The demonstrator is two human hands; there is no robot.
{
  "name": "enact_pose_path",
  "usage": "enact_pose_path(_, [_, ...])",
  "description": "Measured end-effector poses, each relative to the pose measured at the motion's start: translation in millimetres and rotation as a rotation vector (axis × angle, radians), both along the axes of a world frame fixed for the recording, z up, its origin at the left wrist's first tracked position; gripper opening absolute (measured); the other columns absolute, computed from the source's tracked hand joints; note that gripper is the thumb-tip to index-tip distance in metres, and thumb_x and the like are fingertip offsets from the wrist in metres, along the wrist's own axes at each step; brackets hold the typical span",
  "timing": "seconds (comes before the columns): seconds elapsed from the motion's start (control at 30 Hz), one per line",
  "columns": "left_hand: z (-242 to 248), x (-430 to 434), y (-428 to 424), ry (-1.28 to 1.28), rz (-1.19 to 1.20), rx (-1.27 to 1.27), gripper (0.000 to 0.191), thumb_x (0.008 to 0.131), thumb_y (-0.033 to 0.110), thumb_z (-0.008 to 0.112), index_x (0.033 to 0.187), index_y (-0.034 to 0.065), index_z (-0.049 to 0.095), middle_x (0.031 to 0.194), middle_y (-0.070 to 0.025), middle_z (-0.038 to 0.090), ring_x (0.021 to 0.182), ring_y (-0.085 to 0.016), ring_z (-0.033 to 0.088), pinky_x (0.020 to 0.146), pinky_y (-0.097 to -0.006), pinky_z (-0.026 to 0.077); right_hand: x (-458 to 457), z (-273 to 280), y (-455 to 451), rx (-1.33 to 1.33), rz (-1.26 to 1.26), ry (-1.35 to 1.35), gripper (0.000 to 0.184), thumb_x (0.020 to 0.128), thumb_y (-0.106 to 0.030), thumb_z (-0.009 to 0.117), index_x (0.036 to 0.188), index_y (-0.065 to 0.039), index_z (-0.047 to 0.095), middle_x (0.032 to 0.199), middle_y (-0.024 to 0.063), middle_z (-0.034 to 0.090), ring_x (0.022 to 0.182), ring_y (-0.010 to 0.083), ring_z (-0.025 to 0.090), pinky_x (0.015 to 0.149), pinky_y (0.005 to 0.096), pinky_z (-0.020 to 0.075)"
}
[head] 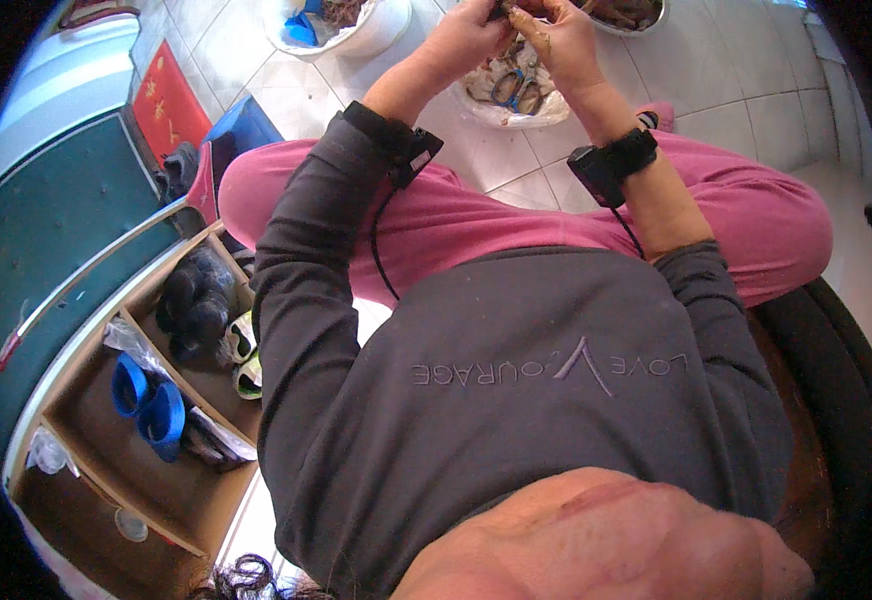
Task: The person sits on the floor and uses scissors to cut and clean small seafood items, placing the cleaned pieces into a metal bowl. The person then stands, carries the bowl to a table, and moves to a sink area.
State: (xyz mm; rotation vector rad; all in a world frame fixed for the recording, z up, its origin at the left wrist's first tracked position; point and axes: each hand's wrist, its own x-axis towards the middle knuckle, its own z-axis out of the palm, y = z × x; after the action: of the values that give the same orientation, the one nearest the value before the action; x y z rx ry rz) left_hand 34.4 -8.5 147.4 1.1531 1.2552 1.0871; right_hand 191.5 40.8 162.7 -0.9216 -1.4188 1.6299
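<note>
My left hand [473, 34] and my right hand [562, 45] meet at the top edge of the picture, their fingers pinched around a small brown piece [507, 7], partly cut off and too small to name. Brown dirt sticks to my right fingers. Beneath the hands stands a container lined with a whitish plastic bag [496, 116], holding pale scraps. Scissors with blue and dark handles [517, 91] lie on those scraps. Beyond my right hand, a round metal bowl [635, 31] contains brown root-like pieces. A white bucket [338, 46] beyond my left forearm holds brown matter and something blue.
My legs in pink trousers [436, 217] are spread around the tiled floor [481, 161]. On the left are an open wooden shoe cabinet [91, 375] with blue footwear [158, 420], a long curved stick [83, 270] and a red printed sheet [170, 105]. Cables hang from my black wrist devices [415, 157].
</note>
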Motion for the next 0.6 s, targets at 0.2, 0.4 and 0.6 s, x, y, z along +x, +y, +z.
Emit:
enact_pose_path(0.2, [-14.0,2.3,-1.8,0.18,-0.022,0.325,0.048,0.106,0.008,0.054,0.151,-0.0021,0.042,0.129,-0.0179,0.067,0.119,-0.025,0.063,0.104,-0.0363,0.049,2.4,-10.4,5.7,0.168,-0.023,-0.082,0.016,0.091,-0.01,0.076,0.1,0.002,0.07,0.088,0.0052,0.072,0.08,0.0122,0.065,0.072,0.0299,0.0548])
enact_pose_path(0.4, [-7.0,3.3,-5.3,0.503,0.055,0.294,0.05,0.104,0.011,0.059,0.15,-0.0027,0.045,0.135,-0.0273,0.063,0.124,-0.034,0.064,0.105,-0.039,0.049,2.8,-14.7,8.0,0.001,-0.011,-0.031,0.017,0.09,-0.012,0.076,0.096,0.002,0.068,0.083,0.003,0.067,0.076,0.0112,0.061,0.069,0.0306,0.0524])
enact_pose_path(0.6, [10.8,6.7,-10.4,0.5,0.08,0.226,0.046,0.102,0.013,0.06,0.145,-0.0033,0.051,0.128,-0.0296,0.065,0.118,-0.041,0.066,0.099,-0.0437,0.052,4.1,7.5,9.0,0.169,0.007,-0.215,0.019,0.089,-0.013,0.076,0.086,0.002,0.065,0.074,0.0076,0.066,0.07,0.0115,0.062,0.062,0.0314,0.0514])
